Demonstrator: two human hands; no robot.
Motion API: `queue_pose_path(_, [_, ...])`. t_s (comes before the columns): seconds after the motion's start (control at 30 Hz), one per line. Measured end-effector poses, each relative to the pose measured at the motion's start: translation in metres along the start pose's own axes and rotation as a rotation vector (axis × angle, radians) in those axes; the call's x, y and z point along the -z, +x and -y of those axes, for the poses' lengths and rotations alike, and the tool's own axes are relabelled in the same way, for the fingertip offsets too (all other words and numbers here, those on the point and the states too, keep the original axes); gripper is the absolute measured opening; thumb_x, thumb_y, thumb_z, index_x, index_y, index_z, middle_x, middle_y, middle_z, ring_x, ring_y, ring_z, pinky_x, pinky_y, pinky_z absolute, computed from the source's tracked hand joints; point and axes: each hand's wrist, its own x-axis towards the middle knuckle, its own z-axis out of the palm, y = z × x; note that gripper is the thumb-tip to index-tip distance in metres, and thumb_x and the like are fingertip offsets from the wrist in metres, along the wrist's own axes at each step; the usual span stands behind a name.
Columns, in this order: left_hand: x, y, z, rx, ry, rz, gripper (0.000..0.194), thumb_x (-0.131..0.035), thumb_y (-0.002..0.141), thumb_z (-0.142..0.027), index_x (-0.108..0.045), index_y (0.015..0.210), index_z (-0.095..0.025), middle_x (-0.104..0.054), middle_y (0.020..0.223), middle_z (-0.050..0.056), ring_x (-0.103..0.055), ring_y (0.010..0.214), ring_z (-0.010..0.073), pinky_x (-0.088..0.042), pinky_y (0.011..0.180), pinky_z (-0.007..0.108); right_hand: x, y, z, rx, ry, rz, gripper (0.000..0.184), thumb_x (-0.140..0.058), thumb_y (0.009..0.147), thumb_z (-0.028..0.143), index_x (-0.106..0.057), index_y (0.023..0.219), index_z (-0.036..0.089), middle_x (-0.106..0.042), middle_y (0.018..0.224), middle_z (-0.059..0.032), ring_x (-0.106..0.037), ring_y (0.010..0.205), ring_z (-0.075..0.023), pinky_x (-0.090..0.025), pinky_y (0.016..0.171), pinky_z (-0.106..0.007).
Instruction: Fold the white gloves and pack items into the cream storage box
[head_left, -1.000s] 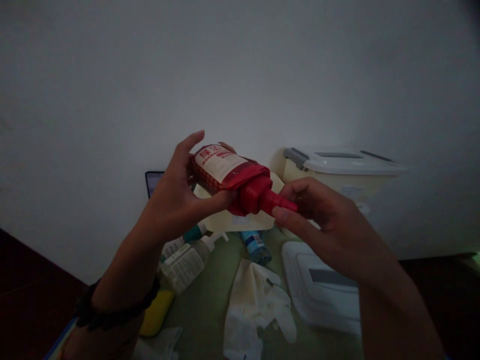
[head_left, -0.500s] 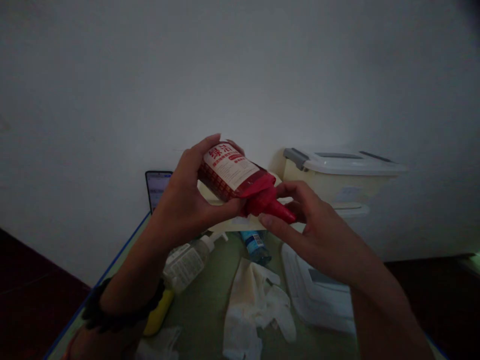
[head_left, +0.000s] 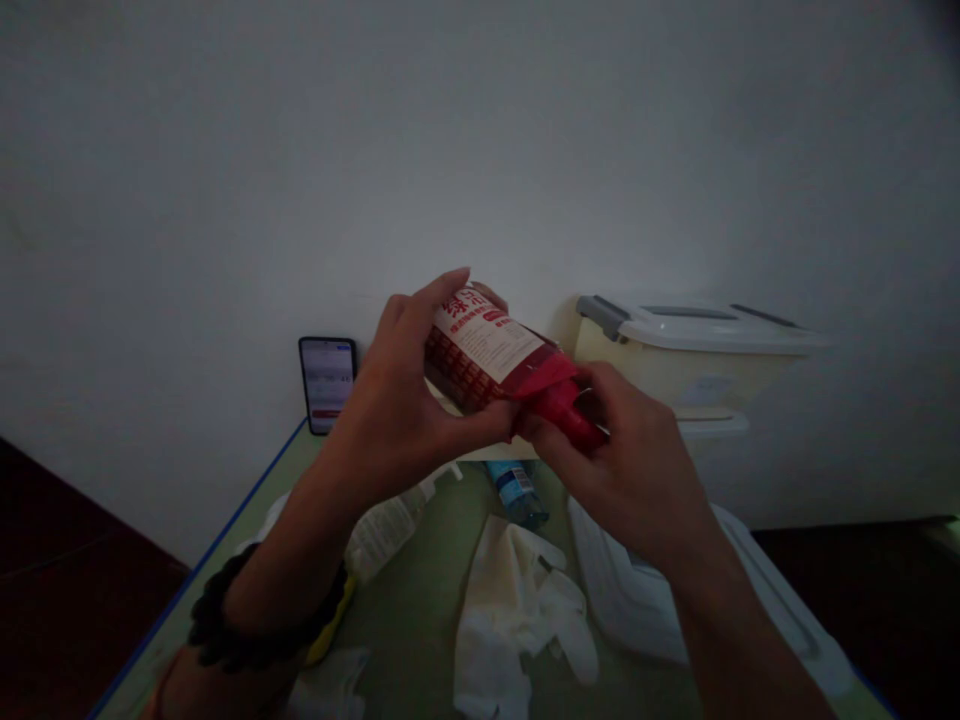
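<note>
A red bottle [head_left: 487,355] with a white label is held tilted in the air, its red nozzle cap [head_left: 568,412] pointing down to the right. My left hand [head_left: 401,395] is wrapped round the bottle's body. My right hand [head_left: 626,465] is closed on the nozzle cap, fingers curled over it so that most of the cap is hidden. Both hands are above a green table [head_left: 409,610].
On the table lie a clear pump bottle [head_left: 386,525], a blue tube [head_left: 514,490], crumpled white cloth [head_left: 514,620] and a white bin lid [head_left: 750,600]. A cream lidded bin [head_left: 690,355] stands at the back right. A lit phone [head_left: 327,383] leans on the wall.
My right hand has closed further over the nozzle cap, which showed plainly before. The bottle has shifted slightly right and its nozzle tilted down. The view has moved, showing more of the phone.
</note>
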Motion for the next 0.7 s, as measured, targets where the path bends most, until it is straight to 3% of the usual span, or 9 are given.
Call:
queue_pose_path(0.3, [0.003, 0.0, 0.0, 0.084, -0.145, 0.057, 0.084, -0.08, 0.06, -0.027, -0.043, 0.135, -0.023, -0.053, 0.131, 0.011, -0.055, 0.116, 0.0322, -0.043, 0.103, 0.052, 0.012, 0.001, -0.004, 0.131, 0.065, 0.018, 0.011, -0.064, 0.074, 0.017, -0.057, 0.082, 0.015, -0.058, 0.063, 0.0032, -0.047, 0.048, -0.0071, -0.035, 0.046, -0.02])
queue_pose_path(0.53, [0.001, 0.0, 0.003, 0.082, -0.246, 0.05, 0.084, -0.079, 0.062, -0.027, -0.04, 0.137, -0.024, -0.053, 0.132, 0.009, -0.054, 0.119, 0.0323, -0.043, 0.104, 0.05, 0.012, 0.0, -0.004, 0.152, 0.027, -0.022, 0.012, -0.065, 0.074, 0.018, -0.057, 0.083, 0.015, -0.061, 0.067, 0.0014, -0.058, 0.055, -0.0096, -0.04, 0.05, -0.021])
queue_pose_path(0.7, [-0.003, 0.0, 0.003, 0.101, -0.297, 0.022, 0.09, -0.081, 0.062, -0.029, -0.036, 0.139, -0.026, -0.054, 0.13, 0.008, -0.054, 0.118, 0.0334, -0.046, 0.101, 0.049, 0.016, -0.001, -0.003, 0.189, -0.026, -0.066, 0.014, -0.066, 0.073, 0.017, -0.056, 0.082, 0.016, -0.06, 0.068, 0.0019, -0.057, 0.055, -0.0092, -0.042, 0.051, -0.021])
